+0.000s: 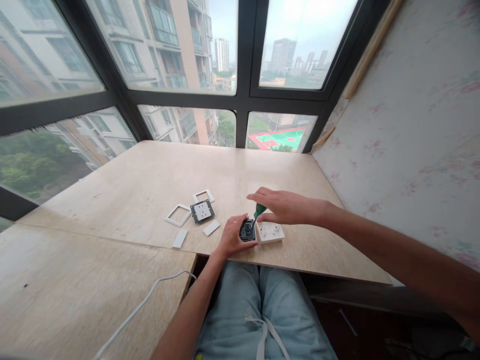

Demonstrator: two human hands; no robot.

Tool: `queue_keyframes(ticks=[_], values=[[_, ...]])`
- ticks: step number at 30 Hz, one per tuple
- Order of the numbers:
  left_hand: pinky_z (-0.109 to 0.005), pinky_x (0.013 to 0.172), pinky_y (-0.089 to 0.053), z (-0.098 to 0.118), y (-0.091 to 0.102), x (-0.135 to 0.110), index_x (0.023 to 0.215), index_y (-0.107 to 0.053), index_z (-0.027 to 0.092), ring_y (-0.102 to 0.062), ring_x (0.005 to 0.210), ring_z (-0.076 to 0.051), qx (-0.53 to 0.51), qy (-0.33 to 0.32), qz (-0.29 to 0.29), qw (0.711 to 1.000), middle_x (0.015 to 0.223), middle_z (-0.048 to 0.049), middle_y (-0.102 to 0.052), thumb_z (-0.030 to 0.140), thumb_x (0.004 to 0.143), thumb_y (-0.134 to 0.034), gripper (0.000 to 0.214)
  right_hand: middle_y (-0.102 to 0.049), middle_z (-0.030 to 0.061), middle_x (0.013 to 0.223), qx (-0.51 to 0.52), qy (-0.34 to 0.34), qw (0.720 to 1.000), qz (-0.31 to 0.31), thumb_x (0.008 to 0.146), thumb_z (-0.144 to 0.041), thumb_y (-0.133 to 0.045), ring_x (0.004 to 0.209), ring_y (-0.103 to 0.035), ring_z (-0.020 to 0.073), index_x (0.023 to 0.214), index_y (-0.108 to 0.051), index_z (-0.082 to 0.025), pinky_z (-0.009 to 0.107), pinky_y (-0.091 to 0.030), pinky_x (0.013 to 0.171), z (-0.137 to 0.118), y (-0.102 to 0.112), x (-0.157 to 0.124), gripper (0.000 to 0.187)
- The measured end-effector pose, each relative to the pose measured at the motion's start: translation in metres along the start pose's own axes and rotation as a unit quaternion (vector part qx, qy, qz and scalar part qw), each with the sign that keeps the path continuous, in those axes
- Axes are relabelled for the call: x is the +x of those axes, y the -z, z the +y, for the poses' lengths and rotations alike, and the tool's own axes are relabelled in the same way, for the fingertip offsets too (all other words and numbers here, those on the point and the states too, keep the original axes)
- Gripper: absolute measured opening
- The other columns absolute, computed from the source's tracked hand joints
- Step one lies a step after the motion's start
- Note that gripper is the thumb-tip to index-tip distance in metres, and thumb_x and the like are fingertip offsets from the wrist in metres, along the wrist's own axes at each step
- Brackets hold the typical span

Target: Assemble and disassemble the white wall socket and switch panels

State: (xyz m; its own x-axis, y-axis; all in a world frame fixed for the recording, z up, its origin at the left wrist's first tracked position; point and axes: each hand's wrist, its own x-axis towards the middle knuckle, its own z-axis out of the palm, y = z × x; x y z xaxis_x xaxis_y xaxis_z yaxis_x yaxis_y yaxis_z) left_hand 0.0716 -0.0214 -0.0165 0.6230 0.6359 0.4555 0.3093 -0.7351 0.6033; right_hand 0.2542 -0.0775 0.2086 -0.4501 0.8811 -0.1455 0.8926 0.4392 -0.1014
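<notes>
My left hand (233, 236) grips a black switch module (246, 231) on the wooden tabletop near its front edge, fingers and thumb around its sides. In my right hand (272, 206) is a screwdriver (259, 210) with a green handle, its shaft angled down to the face of the module. Right beside the module, below my right hand, lies a white back box (270, 232), open side up. A socket module (203, 211) with a white face and dark frame rests to the left of my left hand.
Two white frames (177, 215) and two white cover plates (180, 238) lie around the socket module. A white cable (146, 296) runs over the lower left tabletop. Windows (187, 122) border the far side, and a papered wall (420, 150) stands on the right.
</notes>
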Motion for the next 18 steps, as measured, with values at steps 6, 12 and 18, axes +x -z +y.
queue_keyframes(ticks=[6,12,18], values=[[-0.05,0.105,-0.041,0.001,-0.001,0.0,0.136,-0.049,0.02,-0.055,0.121,-0.034,-0.001,0.004,0.001,1.0,0.129,-0.0145,-0.061,0.054,0.064,-0.084,0.088,-0.072,0.018,0.086,-0.124,-0.17,0.977,0.028,0.101,-0.052,-0.036,0.083,-0.071,0.0327,0.113,-0.059,-0.011,0.034,-0.044,0.064,-0.008,-0.004,0.01,0.049],[-0.05,0.105,-0.041,0.003,0.0,0.0,0.136,-0.048,0.019,-0.055,0.12,-0.034,0.001,0.001,0.003,1.0,0.129,-0.0143,-0.061,0.053,0.064,-0.084,0.087,-0.063,0.012,0.117,-0.028,0.037,0.999,-0.006,0.088,-0.022,-0.065,0.103,-0.065,0.0236,0.116,-0.057,-0.018,0.028,-0.045,0.077,0.004,0.004,0.005,0.03],[-0.05,0.105,-0.041,0.003,0.0,-0.001,0.137,-0.048,0.021,-0.055,0.12,-0.033,-0.001,0.002,0.003,1.0,0.129,-0.0133,-0.061,0.052,0.064,-0.084,0.087,-0.071,0.0171,0.093,-0.08,-0.115,0.99,0.016,0.1,-0.053,-0.04,0.085,-0.07,0.0302,0.113,-0.06,-0.014,0.032,-0.045,0.064,-0.004,-0.002,0.006,0.045]])
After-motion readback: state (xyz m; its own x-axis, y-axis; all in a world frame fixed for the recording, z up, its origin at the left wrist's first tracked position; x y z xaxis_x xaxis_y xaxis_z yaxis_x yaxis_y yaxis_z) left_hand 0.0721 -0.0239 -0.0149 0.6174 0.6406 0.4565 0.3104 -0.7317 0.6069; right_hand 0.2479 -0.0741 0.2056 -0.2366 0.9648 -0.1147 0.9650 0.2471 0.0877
